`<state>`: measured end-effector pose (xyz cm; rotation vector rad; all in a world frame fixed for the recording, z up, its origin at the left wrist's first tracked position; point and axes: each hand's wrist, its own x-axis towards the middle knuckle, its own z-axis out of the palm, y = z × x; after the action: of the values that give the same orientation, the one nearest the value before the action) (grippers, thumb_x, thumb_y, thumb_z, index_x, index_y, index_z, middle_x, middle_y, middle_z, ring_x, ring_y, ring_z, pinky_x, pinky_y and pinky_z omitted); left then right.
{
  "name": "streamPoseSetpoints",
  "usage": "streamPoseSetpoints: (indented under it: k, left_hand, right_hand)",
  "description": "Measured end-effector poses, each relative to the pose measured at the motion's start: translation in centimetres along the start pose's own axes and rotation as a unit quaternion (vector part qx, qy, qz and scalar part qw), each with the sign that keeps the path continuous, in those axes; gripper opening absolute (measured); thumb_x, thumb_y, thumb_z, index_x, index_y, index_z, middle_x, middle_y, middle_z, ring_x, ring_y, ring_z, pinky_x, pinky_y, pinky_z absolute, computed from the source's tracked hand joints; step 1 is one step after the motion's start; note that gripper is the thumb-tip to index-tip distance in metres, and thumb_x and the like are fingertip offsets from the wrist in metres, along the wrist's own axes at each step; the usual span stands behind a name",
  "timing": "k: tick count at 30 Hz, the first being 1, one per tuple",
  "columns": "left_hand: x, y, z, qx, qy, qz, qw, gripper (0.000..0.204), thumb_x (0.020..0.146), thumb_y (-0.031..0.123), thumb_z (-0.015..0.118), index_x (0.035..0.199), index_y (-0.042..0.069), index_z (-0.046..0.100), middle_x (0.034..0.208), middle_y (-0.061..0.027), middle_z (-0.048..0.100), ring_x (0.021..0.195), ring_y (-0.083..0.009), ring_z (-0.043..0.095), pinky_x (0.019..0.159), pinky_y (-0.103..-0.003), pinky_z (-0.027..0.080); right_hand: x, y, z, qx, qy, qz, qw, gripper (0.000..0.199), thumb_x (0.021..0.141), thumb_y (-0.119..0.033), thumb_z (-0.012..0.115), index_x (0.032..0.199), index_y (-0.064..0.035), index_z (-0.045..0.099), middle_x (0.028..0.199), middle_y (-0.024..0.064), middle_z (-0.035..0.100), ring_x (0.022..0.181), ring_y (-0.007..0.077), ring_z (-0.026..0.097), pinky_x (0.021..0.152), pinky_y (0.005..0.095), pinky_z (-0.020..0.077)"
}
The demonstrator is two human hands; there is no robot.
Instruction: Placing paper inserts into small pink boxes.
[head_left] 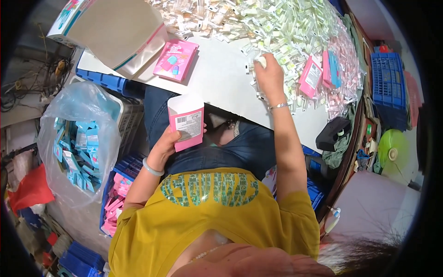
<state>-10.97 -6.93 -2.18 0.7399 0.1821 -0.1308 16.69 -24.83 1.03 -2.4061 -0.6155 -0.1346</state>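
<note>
My left hand (165, 142) grips a small pink carton (190, 127) over my lap. Its white top end stands open, and a label with a barcode faces up. My right hand (270, 76) reaches to the edge of a big heap of small clear plastic pieces (286, 27), some tinted green. Its fingers are pinched on a small whitish clear piece (261, 61); its exact kind is too small to tell. A closed pink carton (176, 60) lies on the white table (217, 64). More pink cartons (311, 76) rest on the heap at the right.
A large open cardboard box (124, 32) lies tilted at the table's left. Below it stands a plastic-lined basket of blue cartons (78, 152). A blue crate holds pink cartons (115, 203). At right are a black object (332, 134), blue baskets (387, 83) and a green fan (393, 152).
</note>
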Motion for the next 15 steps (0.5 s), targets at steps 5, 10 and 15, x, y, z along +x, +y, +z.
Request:
streamPoseSetpoints:
  k: [5,10,15]
  left_hand:
    - [-0.1,0.0,0.2,0.015,0.004,0.004,1.000,0.093,0.073,0.057,0.073,0.136,-0.004,0.041,0.124,-0.0246,0.056,0.112,-0.0348,0.059,0.096,-0.043,0.048]
    - [-0.7,0.3,0.0,0.021,0.010,0.007,1.000,0.094,0.071,0.055,0.074,0.136,-0.004,0.041,0.124,-0.0248,0.056,0.112,-0.0353,0.058,0.094,-0.044,0.049]
    - [-1.8,0.3,-1.3,0.009,0.031,0.010,0.999,0.093,0.071,0.053,0.075,0.136,-0.004,0.041,0.124,-0.0226,0.057,0.113,-0.0325,0.059,0.097,-0.042,0.047]
  right_hand:
    - [4.4,-0.1,1.9,-0.064,-0.084,-0.015,0.994,0.032,0.081,-0.019,0.059,0.113,-0.0106,0.061,0.105,0.0192,0.065,0.094,0.0359,0.061,0.078,0.0433,0.0488]
    - [6.7,-0.5,5.5,-0.179,-0.117,-0.107,0.971,0.040,0.080,-0.010,0.052,0.119,-0.0151,0.060,0.102,0.0146,0.065,0.091,0.0331,0.063,0.076,0.0453,0.0507]
    - [4.9,-2.3,5.3,-0.236,-0.205,-0.109,0.944,0.038,0.080,-0.010,0.052,0.117,-0.0134,0.061,0.098,0.0123,0.066,0.089,0.0330,0.063,0.074,0.0453,0.0505]
